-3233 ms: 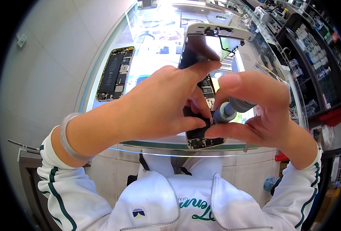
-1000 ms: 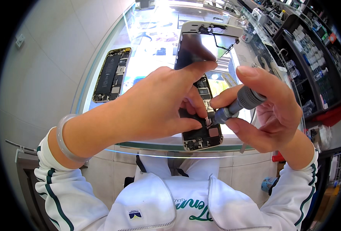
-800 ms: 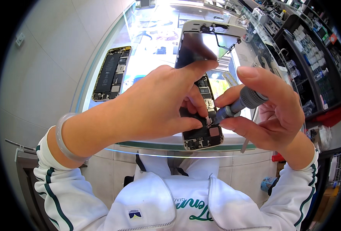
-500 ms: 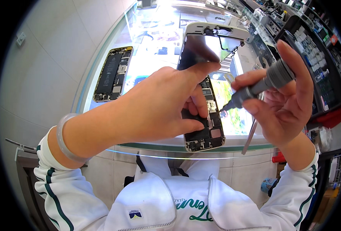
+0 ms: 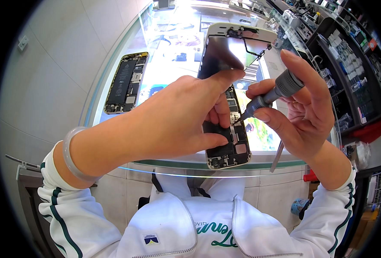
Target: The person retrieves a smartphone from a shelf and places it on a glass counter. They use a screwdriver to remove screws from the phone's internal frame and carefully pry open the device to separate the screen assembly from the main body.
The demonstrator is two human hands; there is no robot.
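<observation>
An opened phone (image 5: 228,148) lies on the glass counter (image 5: 169,69), its insides showing and its white-framed screen panel (image 5: 229,49) tilted up behind it. My left hand (image 5: 177,116) grips the phone body, thumb along its left side and forefinger propping the lifted screen. My right hand (image 5: 300,109) holds a grey precision screwdriver (image 5: 272,95) whose tip points down at the board near the phone's top right. A thin metal tool (image 5: 277,155) lies under my right hand at the counter's edge.
A second opened phone (image 5: 125,82) with a gold frame lies at the left of the counter. Printed sheets show under the glass. Shelves with small parts (image 5: 349,56) stand at the right. A pale tiled wall runs along the left.
My right hand lifted the screwdriver away from the phone to the right, then brought it back down so the tip is at the board again. The left hand kept its grip.
</observation>
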